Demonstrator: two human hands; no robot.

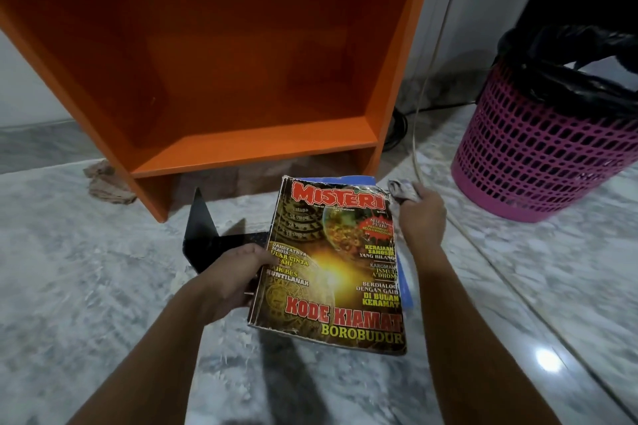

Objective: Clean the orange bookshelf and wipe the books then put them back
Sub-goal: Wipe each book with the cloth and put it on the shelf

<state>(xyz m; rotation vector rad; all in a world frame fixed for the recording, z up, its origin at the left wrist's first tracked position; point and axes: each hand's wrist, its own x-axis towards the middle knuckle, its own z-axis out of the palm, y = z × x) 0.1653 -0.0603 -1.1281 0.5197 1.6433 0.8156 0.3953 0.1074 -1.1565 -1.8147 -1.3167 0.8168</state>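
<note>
Head view, looking down at the floor [86, 286], grey-white marbled tile with a glossy sheen.

Orange bookshelf [241, 62] stands at upper left and centre, open front toward the camera, back and bottom boards in plain view. Its side panels reach the floor, with a low gap under the bottom board.

Magazine [331, 269] is held just in front of the bookshelf and above the floor, cover up and tilted slightly. The cover is worn, with frayed edges and a red title across the top. A blue book [408, 290] lies under it, showing along the right edge and the top.

Left hand [234, 276] grips the magazine at its left edge, thumb on the cover and fingers curled beneath.

Right hand [423, 214] is at the magazine's upper right corner, closed around a crumpled pale cloth [402, 191]. The cloth touches that corner. Whether the fingers also hold the blue book I cannot tell.

A black bookend [207, 231], L-shaped, sits on the floor left of the magazine and partly behind the left hand.

A brown crumpled rag [108, 183] lies on the floor against the bookshelf's left foot.

A pink lattice basket [538, 148] stands at right, well apart from the bookshelf, lined with a black bag [566, 59]. A pale cord [419, 134] runs down the wall [483, 10] between the two and onto the floor. A dark cable [397, 128] lies coiled behind the bookshelf's right side.
</note>
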